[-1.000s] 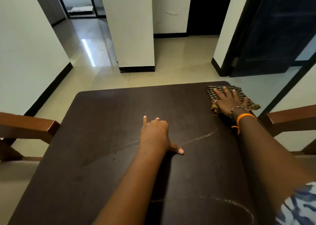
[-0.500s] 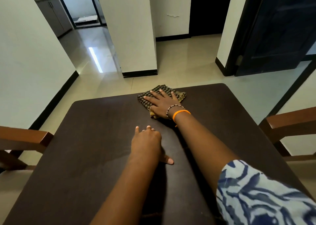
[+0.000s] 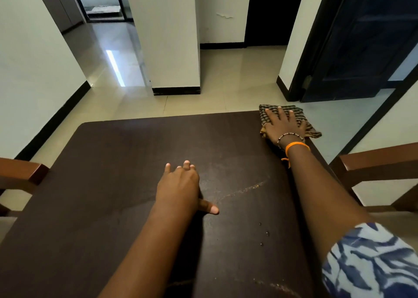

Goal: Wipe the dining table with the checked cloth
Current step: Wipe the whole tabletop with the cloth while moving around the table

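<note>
The dark brown dining table [image 3: 108, 184] fills the lower part of the head view. A checked cloth [image 3: 298, 114], folded, lies at the table's far right corner and partly hangs over the edge. My right hand [image 3: 283, 125] presses flat on the cloth with fingers spread; it wears a bead bracelet and an orange band. My left hand [image 3: 181, 187] rests flat on the middle of the table, thumb out to the right, holding nothing. A thin streak of wet residue [image 3: 244, 191] and a few droplets [image 3: 263, 233] lie on the table right of my left hand.
Wooden chair backs stand at the left [image 3: 22, 173] and right [image 3: 380, 164] sides of the table. Beyond it are a tiled floor [image 3: 237, 82], a white pillar [image 3: 167, 37] and a dark door [image 3: 362, 39] at the far right.
My right hand has slid the cloth from the middle of the far edge back to the far right corner. My left hand has stayed in the table's middle.
</note>
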`<action>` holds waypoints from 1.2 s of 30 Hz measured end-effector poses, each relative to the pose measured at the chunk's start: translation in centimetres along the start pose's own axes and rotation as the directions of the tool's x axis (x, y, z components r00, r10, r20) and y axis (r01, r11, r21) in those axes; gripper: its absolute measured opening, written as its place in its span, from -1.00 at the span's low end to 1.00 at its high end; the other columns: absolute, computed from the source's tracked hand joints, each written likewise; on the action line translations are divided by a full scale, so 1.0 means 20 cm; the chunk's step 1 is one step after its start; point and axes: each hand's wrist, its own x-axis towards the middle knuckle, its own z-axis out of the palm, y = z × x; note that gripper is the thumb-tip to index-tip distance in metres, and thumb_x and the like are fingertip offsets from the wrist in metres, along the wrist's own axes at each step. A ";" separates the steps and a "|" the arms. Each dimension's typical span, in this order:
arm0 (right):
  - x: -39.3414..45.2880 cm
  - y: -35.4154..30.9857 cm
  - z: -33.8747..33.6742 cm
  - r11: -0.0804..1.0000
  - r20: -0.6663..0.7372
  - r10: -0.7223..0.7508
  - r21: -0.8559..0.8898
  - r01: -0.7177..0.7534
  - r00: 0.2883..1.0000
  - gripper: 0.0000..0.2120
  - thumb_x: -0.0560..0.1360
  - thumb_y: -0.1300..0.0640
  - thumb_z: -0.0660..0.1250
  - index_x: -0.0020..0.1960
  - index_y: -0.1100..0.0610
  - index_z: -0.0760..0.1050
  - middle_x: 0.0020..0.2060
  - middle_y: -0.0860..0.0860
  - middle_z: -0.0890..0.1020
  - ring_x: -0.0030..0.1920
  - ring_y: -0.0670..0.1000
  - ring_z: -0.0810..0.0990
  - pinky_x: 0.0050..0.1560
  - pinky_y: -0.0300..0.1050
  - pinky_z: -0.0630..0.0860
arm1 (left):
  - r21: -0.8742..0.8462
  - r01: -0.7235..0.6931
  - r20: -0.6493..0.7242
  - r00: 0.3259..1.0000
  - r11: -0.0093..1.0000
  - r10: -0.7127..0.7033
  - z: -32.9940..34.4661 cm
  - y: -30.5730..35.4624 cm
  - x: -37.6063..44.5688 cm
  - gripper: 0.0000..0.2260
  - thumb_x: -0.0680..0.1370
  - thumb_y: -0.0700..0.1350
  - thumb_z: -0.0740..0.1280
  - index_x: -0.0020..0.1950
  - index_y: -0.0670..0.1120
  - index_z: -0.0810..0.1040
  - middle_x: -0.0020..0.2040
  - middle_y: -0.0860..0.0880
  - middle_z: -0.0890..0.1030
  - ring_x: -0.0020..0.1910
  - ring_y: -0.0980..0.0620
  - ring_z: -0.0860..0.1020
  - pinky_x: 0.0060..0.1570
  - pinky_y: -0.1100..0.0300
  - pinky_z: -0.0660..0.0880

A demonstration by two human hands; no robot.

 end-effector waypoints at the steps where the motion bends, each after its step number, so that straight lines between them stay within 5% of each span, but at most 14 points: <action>1: -0.03 -0.05 0.01 1.000 0.001 -0.029 0.000 0.029 1.000 -0.51 0.61 -0.08 -0.04 0.52 -0.15 -0.05 0.54 -0.05 -0.08 0.53 0.10 -0.13 0.45 0.26 -0.17 | -0.005 -0.002 -0.001 1.000 1.000 0.002 0.00 0.00 0.00 0.02 0.28 0.37 0.33 0.51 -0.20 0.04 0.55 -0.15 0.03 0.51 -0.08 0.12 0.48 -0.05 -0.11; 6: -0.26 -0.39 0.09 0.963 0.026 -0.270 -0.017 0.270 0.963 -0.50 0.60 -0.09 -0.01 0.51 -0.18 -0.06 0.54 -0.06 -0.10 0.53 0.10 -0.14 0.45 0.27 -0.17 | -0.019 0.012 -0.005 1.000 1.000 -0.012 -0.01 0.01 0.00 -0.01 0.28 0.35 0.37 0.48 -0.22 0.12 0.54 -0.16 0.08 0.48 -0.10 0.20 0.47 -0.07 -0.06; 11: -0.47 -0.61 0.14 0.832 0.157 -0.548 0.003 0.554 0.822 -0.51 0.61 -0.07 -0.01 0.51 -0.20 -0.05 0.54 -0.09 -0.09 0.53 0.08 -0.15 0.44 0.24 -0.21 | -0.030 0.040 -0.017 0.999 0.999 -0.041 -0.02 0.03 -0.03 -0.03 0.30 0.33 0.38 0.50 -0.16 0.09 0.54 -0.14 0.09 0.48 -0.10 0.20 0.46 -0.11 -0.01; 15: -0.39 -0.32 0.08 0.872 0.142 -0.484 0.004 0.489 0.863 -0.51 0.61 -0.07 -0.01 0.50 -0.22 -0.07 0.54 -0.11 -0.10 0.53 0.07 -0.15 0.45 0.23 -0.16 | -0.074 0.045 -0.023 0.999 0.996 -0.047 -0.01 0.02 -0.03 -0.01 0.28 0.34 0.39 0.50 -0.17 0.08 0.55 -0.12 0.06 0.49 -0.10 0.17 0.46 -0.12 -0.02; 20: -0.31 0.19 -0.03 0.986 0.124 -0.168 0.015 0.167 0.978 -0.51 0.62 -0.06 -0.03 0.50 -0.21 -0.10 0.54 -0.09 -0.12 0.53 0.09 -0.16 0.46 0.23 -0.15 | -0.127 0.043 -0.029 0.998 0.991 -0.047 0.02 0.00 -0.03 0.02 0.29 0.32 0.39 0.52 -0.16 0.02 0.55 -0.10 0.02 0.51 -0.08 0.10 0.47 -0.11 -0.05; 25: -0.38 0.21 -0.01 1.000 0.083 -0.020 -0.004 0.020 0.996 -0.51 0.62 -0.06 -0.05 0.51 -0.19 -0.11 0.54 -0.05 -0.13 0.53 0.09 -0.16 0.46 0.22 -0.16 | -0.121 0.029 -0.072 0.997 0.992 -0.038 0.04 -0.01 -0.02 0.02 0.28 0.34 0.38 0.51 -0.18 0.04 0.55 -0.12 0.05 0.50 -0.09 0.14 0.47 -0.11 -0.04; 32: -0.66 -0.25 0.12 0.952 0.012 -0.304 -0.035 0.305 0.952 -0.48 0.61 -0.05 0.00 0.51 -0.17 -0.09 0.54 -0.06 -0.10 0.53 0.10 -0.14 0.44 0.27 -0.18 | -0.068 0.008 -0.059 0.998 0.998 -0.012 -0.01 -0.02 -0.03 -0.06 0.26 0.39 0.36 0.44 -0.16 0.23 0.52 -0.11 0.17 0.42 -0.10 0.30 0.46 -0.17 -0.04; 36: -0.84 -0.52 0.17 0.868 0.051 -0.495 -0.012 0.496 0.867 -0.50 0.61 -0.04 0.02 0.51 -0.16 -0.03 0.54 -0.06 -0.07 0.53 0.10 -0.13 0.43 0.26 -0.19 | -0.166 0.010 -0.027 1.000 0.986 -0.015 0.01 -0.05 -0.13 0.02 0.28 0.34 0.38 0.52 -0.15 0.01 0.55 -0.08 0.07 0.52 -0.06 0.08 0.45 -0.17 -0.14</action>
